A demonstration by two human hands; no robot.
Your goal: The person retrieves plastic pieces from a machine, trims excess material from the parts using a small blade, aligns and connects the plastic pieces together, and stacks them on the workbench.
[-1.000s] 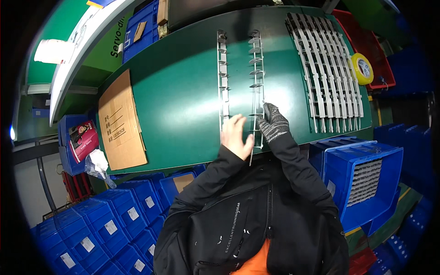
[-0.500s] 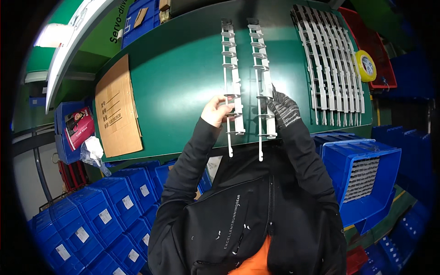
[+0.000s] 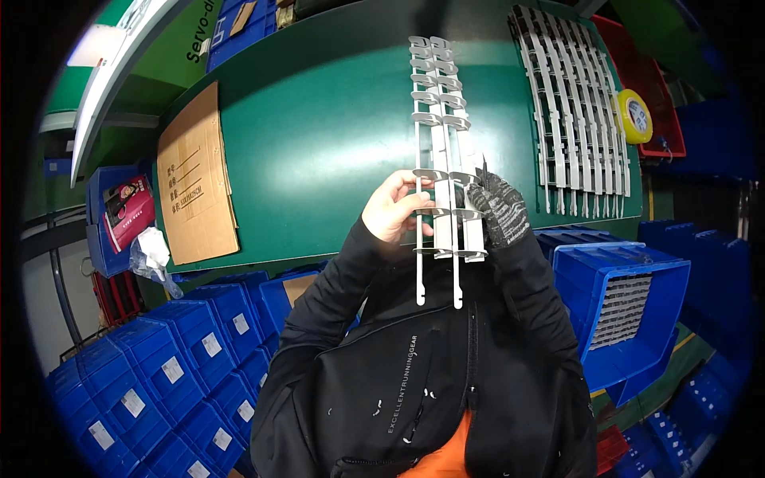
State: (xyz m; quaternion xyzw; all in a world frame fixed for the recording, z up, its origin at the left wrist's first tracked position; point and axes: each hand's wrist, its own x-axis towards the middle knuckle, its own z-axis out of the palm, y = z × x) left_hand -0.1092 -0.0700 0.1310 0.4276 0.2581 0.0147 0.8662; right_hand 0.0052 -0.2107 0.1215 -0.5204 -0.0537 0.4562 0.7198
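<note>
Two long light-grey strips with rounded cross tabs lie side by side in front of me, running away across the green table (image 3: 303,151). My bare left hand (image 3: 396,209) is closed on the left strip (image 3: 437,147) near its close end. Around the close part of the right strip (image 3: 468,151) my right hand (image 3: 500,209), in a dark striped glove, is closed. The strips nearly touch along their length. Their slim end rods reach past the table's near edge, over my jacket. Some fingertips are hidden behind the strips.
Several similar strips (image 3: 570,119) lie in a row on the right of the table, beside a yellow tape roll (image 3: 635,116) and a red bin (image 3: 649,88). Flat cardboard (image 3: 195,175) lies left. A blue crate (image 3: 625,311) with grey parts stands right; stacked blue crates (image 3: 171,350) stand lower left.
Both strips have been drawn together, the left one moving right, and pulled closer to me. Their near ends now reach farther over my jacket.
</note>
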